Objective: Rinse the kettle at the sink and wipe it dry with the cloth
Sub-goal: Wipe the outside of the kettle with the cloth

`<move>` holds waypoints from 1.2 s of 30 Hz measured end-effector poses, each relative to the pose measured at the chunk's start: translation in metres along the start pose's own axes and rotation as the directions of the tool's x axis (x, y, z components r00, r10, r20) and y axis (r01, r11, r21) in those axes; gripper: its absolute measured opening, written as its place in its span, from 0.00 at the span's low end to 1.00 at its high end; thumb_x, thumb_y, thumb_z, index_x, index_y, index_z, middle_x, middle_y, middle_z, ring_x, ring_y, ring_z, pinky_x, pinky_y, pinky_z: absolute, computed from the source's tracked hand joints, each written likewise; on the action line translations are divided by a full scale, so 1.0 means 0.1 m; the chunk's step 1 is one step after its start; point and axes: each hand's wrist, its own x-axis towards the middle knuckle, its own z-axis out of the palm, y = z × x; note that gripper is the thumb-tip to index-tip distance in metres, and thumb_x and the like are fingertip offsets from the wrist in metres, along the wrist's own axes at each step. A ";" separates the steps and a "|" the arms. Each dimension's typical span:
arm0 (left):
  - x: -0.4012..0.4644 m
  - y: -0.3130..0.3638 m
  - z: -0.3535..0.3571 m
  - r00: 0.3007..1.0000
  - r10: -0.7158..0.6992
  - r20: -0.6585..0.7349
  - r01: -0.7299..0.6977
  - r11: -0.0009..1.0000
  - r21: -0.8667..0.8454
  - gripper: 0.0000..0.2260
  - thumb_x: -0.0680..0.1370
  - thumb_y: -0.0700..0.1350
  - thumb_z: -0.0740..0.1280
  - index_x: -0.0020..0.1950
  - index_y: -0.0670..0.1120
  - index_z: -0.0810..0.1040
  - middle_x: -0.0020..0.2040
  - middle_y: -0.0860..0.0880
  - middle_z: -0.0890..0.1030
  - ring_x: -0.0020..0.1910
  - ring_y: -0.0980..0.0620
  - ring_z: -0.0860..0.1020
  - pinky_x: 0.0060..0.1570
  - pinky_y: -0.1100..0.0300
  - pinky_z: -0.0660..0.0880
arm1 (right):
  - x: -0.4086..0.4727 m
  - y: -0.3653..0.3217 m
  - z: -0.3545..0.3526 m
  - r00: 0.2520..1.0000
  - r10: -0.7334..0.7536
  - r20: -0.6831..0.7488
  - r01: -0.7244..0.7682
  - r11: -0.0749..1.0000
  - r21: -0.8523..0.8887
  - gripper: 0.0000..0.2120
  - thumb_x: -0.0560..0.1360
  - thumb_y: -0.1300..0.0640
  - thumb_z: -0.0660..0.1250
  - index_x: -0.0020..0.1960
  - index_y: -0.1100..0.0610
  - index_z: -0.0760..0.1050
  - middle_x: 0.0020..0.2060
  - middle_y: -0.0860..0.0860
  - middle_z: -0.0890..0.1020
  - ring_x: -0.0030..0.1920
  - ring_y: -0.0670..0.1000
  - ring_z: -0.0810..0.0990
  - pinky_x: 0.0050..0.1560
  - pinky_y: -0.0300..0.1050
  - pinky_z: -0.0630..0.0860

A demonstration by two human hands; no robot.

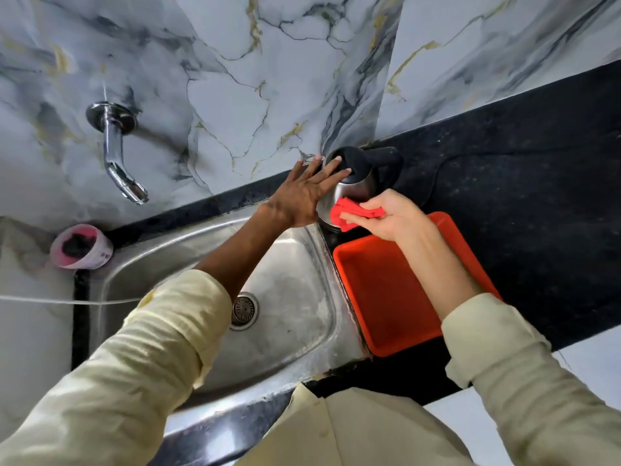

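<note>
Two hands meet the kettle [349, 190] on the tabletop [524, 183] at the sink's [289, 277] two o'clock — left hand [302, 200] spread against it, right hand [389, 213] pinching the cloth [353, 211] to its side.

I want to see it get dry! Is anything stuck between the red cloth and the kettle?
Nothing visible is. The right hand presses the red cloth straight against the kettle's steel side, while the left hand steadies it with open fingers.

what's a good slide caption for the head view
Left hand steadies the steel kettle on the counter while the right hand wipes it with a red cloth.
</note>
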 end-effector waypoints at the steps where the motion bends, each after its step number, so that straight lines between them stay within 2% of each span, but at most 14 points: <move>1: 0.00 -0.01 0.01 1.000 0.012 -0.002 -0.012 1.000 -0.005 0.49 0.76 0.39 0.71 0.89 0.55 0.45 0.89 0.50 0.44 0.88 0.41 0.44 0.84 0.40 0.41 | -0.03 -0.09 -0.01 1.000 0.001 -0.003 0.000 0.992 0.127 0.12 0.81 0.75 0.54 0.58 0.72 0.75 0.58 0.67 0.79 0.68 0.68 0.76 0.69 0.63 0.73; 4: -0.02 -0.06 -0.03 0.999 0.036 0.012 -0.035 0.997 -0.066 0.49 0.75 0.35 0.70 0.89 0.53 0.46 0.89 0.50 0.45 0.88 0.40 0.43 0.85 0.39 0.41 | -0.29 -0.35 0.03 0.987 -0.154 0.040 0.149 0.984 0.096 0.18 0.80 0.77 0.53 0.66 0.72 0.73 0.60 0.66 0.80 0.69 0.66 0.77 0.64 0.61 0.77; 7: -0.17 -0.04 -0.11 0.992 -0.076 -0.104 0.018 0.881 -0.472 0.42 0.75 0.26 0.61 0.88 0.45 0.56 0.88 0.44 0.56 0.88 0.39 0.45 0.85 0.42 0.49 | -0.55 -0.59 0.03 0.910 -0.387 0.150 0.391 0.920 0.002 0.23 0.76 0.78 0.55 0.67 0.67 0.74 0.57 0.63 0.82 0.58 0.61 0.83 0.58 0.57 0.82; 8: -0.24 0.03 -0.13 0.964 -0.224 -0.141 0.069 0.727 -0.683 0.40 0.75 0.24 0.58 0.87 0.44 0.59 0.86 0.43 0.60 0.88 0.41 0.49 0.85 0.45 0.53 | -0.59 -0.62 0.05 0.855 -0.503 0.129 0.518 0.845 -0.135 0.23 0.75 0.78 0.57 0.64 0.63 0.77 0.52 0.60 0.83 0.54 0.57 0.84 0.56 0.56 0.83; 10: -0.40 0.28 -0.09 0.869 -0.492 -0.058 0.033 0.173 -0.984 0.34 0.78 0.25 0.58 0.84 0.42 0.65 0.83 0.44 0.68 0.85 0.46 0.62 0.82 0.51 0.63 | -0.60 -0.53 0.09 0.677 -0.724 0.131 0.671 0.534 -0.515 0.22 0.71 0.77 0.60 0.56 0.58 0.80 0.43 0.54 0.81 0.43 0.47 0.80 0.48 0.49 0.80; 12: -0.14 0.31 0.04 0.817 -0.556 0.153 -0.127 -0.432 -0.893 0.19 0.84 0.35 0.61 0.75 0.42 0.75 0.72 0.44 0.78 0.74 0.47 0.75 0.76 0.54 0.69 | -0.17 -0.47 0.34 0.625 -0.706 0.332 0.631 0.207 -0.748 0.24 0.69 0.74 0.62 0.59 0.56 0.82 0.42 0.54 0.83 0.39 0.47 0.79 0.41 0.45 0.75; 14: -0.22 0.58 0.08 0.868 -0.430 0.248 -0.186 -0.745 -0.640 0.10 0.84 0.46 0.66 0.60 0.45 0.83 0.61 0.44 0.82 0.62 0.47 0.80 0.74 0.51 0.72 | -0.12 -0.04 0.40 0.623 -0.557 0.549 0.586 -0.133 -0.800 0.31 0.68 0.69 0.65 0.70 0.56 0.77 0.56 0.58 0.85 0.55 0.56 0.84 0.51 0.50 0.79; 17: -0.20 0.69 0.27 0.773 -0.488 0.405 -0.215 -0.802 -0.557 0.09 0.85 0.48 0.65 0.58 0.44 0.80 0.56 0.42 0.81 0.57 0.45 0.82 0.72 0.48 0.74 | 0.03 0.33 0.36 0.737 -0.099 0.669 0.593 -0.379 -0.710 0.35 0.70 0.67 0.65 0.78 0.62 0.67 0.77 0.61 0.69 0.79 0.60 0.65 0.77 0.57 0.63; 18: -0.20 0.68 0.33 0.733 -0.499 0.462 -0.221 -0.818 -0.531 0.10 0.87 0.46 0.62 0.57 0.42 0.79 0.55 0.41 0.81 0.55 0.44 0.82 0.69 0.48 0.75 | 0.08 0.35 0.33 0.737 -0.106 0.668 0.602 -0.346 -0.720 0.32 0.72 0.67 0.64 0.76 0.62 0.71 0.77 0.62 0.70 0.79 0.62 0.64 0.78 0.57 0.60; 22: -0.04 0.67 0.51 0.498 -0.510 0.701 -0.064 -0.828 -0.557 0.06 0.87 0.43 0.61 0.55 0.42 0.76 0.52 0.40 0.81 0.54 0.40 0.80 0.62 0.40 0.79 | 0.59 -0.10 0.04 0.512 -0.686 0.517 0.455 -0.295 -0.841 0.22 0.80 0.58 0.61 0.72 0.61 0.76 0.75 0.61 0.73 0.79 0.65 0.63 0.79 0.62 0.59; 25: 0.08 0.67 0.54 0.421 -0.529 0.737 0.175 -0.750 -0.638 0.08 0.83 0.39 0.59 0.45 0.44 0.72 0.37 0.39 0.75 0.36 0.42 0.75 0.48 0.44 0.78 | 0.89 -0.42 0.03 0.629 -0.600 0.495 0.274 -0.425 -0.863 0.25 0.85 0.46 0.53 0.80 0.51 0.66 0.81 0.55 0.63 0.83 0.60 0.54 0.81 0.64 0.50; 29: 0.31 0.73 0.53 0.459 -0.474 0.751 0.242 -0.747 -0.620 0.13 0.83 0.38 0.51 0.40 0.44 0.69 0.37 0.38 0.71 0.43 0.42 0.73 0.63 0.39 0.70 | 0.97 -0.33 0.01 0.604 -0.571 0.557 0.229 -0.545 -0.807 0.23 0.83 0.48 0.53 0.75 0.46 0.72 0.77 0.50 0.72 0.80 0.56 0.65 0.79 0.62 0.56; 33: 0.46 0.67 0.17 0.555 -0.271 0.787 0.234 -0.856 -0.460 0.18 0.88 0.42 0.51 0.72 0.34 0.70 0.71 0.28 0.68 0.63 0.25 0.71 0.77 0.30 0.61 | 0.91 -0.33 0.02 0.517 -0.624 0.586 0.253 -0.543 -0.801 0.23 0.79 0.51 0.56 0.72 0.45 0.75 0.72 0.48 0.78 0.74 0.53 0.73 0.78 0.57 0.60; 36: 0.51 0.46 -0.29 0.641 -0.230 0.732 0.156 -0.895 -0.418 0.19 0.80 0.33 0.53 0.69 0.28 0.67 0.79 0.25 0.59 0.81 0.25 0.57 0.79 0.28 0.54 | 0.87 -0.49 0.14 0.475 -0.642 0.602 0.299 -0.525 -0.797 0.23 0.78 0.49 0.55 0.70 0.44 0.77 0.69 0.46 0.80 0.70 0.50 0.76 0.77 0.54 0.60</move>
